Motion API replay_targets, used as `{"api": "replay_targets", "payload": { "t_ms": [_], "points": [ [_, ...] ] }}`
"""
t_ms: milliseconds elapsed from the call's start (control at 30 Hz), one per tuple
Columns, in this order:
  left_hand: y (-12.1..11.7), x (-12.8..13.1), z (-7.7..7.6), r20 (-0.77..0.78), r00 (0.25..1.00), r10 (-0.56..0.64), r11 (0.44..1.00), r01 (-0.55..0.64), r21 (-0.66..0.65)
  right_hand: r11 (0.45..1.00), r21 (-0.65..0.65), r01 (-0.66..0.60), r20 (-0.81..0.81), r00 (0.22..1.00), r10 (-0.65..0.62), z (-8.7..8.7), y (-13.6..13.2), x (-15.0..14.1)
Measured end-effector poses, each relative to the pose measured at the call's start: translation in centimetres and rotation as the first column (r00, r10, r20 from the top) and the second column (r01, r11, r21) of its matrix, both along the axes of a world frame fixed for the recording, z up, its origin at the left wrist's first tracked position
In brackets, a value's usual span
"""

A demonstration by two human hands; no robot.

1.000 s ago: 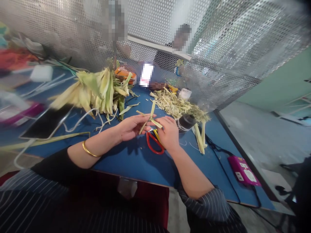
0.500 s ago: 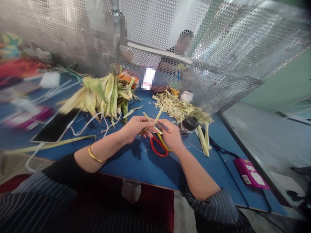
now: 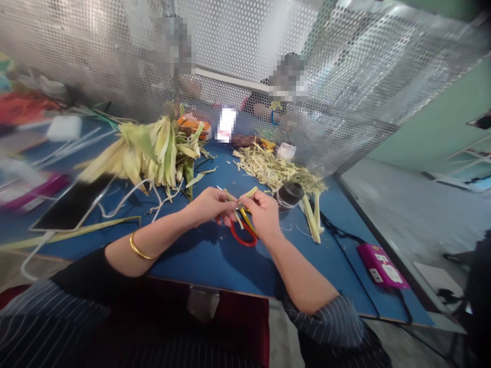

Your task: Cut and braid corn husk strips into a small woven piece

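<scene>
My left hand (image 3: pixel 210 205) and my right hand (image 3: pixel 263 214) meet over the blue table (image 3: pixel 207 255), both pinched on thin pale-yellow husk strips (image 3: pixel 241 199) that cross between the fingers. Directly under the hands lie scissors with red and yellow handles (image 3: pixel 242 232). A gold bangle (image 3: pixel 137 247) sits on my left wrist. The strip ends poke out a short way above my fingers.
A heap of green-yellow corn husks (image 3: pixel 153 151) lies at back left, shredded husk scraps (image 3: pixel 274 171) at back right beside a dark thread spool (image 3: pixel 289 194). A dark tablet (image 3: pixel 71 207) with white cables lies left, a pink device (image 3: pixel 379 266) right. Perforated metal screen (image 3: pixel 345 92) behind; people beyond it.
The strips, spread in a tall cross a second ago, are now drawn lower and tighter between my fingers. My hands stay together over the scissors.
</scene>
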State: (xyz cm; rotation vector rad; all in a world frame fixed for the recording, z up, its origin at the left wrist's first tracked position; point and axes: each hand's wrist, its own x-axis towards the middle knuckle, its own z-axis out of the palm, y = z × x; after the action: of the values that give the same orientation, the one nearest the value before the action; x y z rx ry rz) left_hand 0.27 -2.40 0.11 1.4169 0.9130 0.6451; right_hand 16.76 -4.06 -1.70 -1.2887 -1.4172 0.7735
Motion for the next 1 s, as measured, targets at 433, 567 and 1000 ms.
{"api": "replay_targets", "payload": {
  "t_ms": [433,567,1000],
  "points": [
    [-0.2,0.0,-0.2,-0.097,0.995,-0.009,0.997,0.017,0.081,0.920,0.391,-0.006,0.415,0.894,-0.171,1.4,-0.7,0.1],
    [-0.1,0.0,-0.8,-0.132,0.991,-0.035,0.986,0.056,0.155,0.879,0.462,-0.118,0.580,0.790,-0.200,1.5,-1.1,-0.2],
    [-0.6,0.2,0.0,-0.090,0.977,-0.194,0.978,0.199,0.061,0.932,0.359,-0.042,0.407,0.906,-0.116,0.8,-1.2,-0.6]
  ]
}}
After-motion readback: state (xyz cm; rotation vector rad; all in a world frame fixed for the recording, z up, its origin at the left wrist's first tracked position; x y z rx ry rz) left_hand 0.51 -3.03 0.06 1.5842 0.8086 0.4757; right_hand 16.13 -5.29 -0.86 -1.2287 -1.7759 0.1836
